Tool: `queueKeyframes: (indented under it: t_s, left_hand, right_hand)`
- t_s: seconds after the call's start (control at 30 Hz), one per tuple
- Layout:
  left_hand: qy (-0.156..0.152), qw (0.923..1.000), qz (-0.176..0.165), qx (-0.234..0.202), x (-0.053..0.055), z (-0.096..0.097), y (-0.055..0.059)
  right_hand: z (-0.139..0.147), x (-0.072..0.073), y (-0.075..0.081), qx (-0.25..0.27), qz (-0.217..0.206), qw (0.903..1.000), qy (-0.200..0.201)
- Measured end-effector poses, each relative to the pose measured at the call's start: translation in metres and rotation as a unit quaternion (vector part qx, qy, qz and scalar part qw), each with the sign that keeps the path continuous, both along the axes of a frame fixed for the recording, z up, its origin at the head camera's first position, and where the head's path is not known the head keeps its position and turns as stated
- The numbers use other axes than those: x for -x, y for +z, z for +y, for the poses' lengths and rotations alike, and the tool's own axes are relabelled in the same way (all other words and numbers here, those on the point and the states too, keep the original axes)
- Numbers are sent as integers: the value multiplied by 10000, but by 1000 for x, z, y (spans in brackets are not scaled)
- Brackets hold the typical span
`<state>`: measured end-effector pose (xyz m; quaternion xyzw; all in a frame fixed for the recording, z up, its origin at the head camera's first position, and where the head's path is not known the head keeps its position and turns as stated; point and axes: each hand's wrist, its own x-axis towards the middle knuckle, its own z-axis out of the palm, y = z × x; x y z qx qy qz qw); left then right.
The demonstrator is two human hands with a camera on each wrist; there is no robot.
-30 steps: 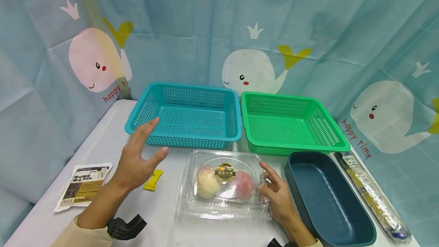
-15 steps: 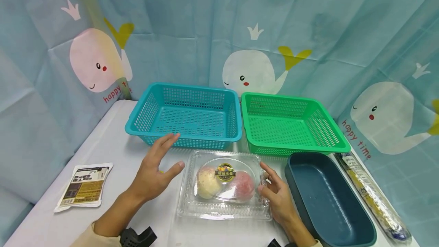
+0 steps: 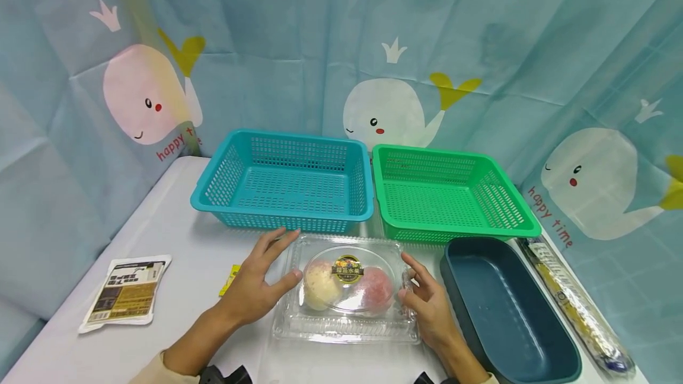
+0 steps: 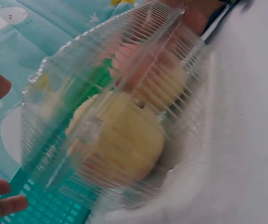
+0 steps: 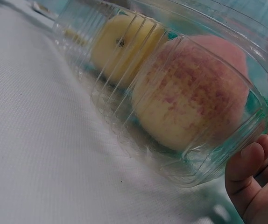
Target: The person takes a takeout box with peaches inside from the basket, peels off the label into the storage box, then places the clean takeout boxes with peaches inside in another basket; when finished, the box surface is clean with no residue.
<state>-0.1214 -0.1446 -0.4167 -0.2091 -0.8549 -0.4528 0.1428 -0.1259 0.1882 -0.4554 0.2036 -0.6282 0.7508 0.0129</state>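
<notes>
A clear plastic clamshell box lies in front of me in the head view, its lid down. Through it show two peach-like fruits, one pale yellow and one pinkish red; a black and gold label is on the lid. My left hand is at the box's left side, fingers spread and thumb apart, holding nothing. In the left wrist view its fingertips show beside the box. My right hand holds the right edge, with bent fingers at the box's corner in the right wrist view.
Behind the box stand a blue basket and a green basket. A dark blue tub is at the right, beside a long clear packet. At the left lie a flat food pouch and a small yellow packet.
My left hand has moved right and slightly down, from above the yellow packet to the box's left side. My right hand and the box have stayed in place.
</notes>
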Motion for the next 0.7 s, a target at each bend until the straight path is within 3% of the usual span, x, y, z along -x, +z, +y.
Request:
queueKeyframes:
  t_s: [0.4, 0.7]
  left_hand:
    - [6, 9986, -534, 27, -1, 7, -20]
    - [-233, 9949, -918, -336, 0, 8, -27]
  right_hand:
    - [3, 0, -2, -5, -84, 9999, 109]
    - [2, 1, -2, -54, -104, 9998, 145]
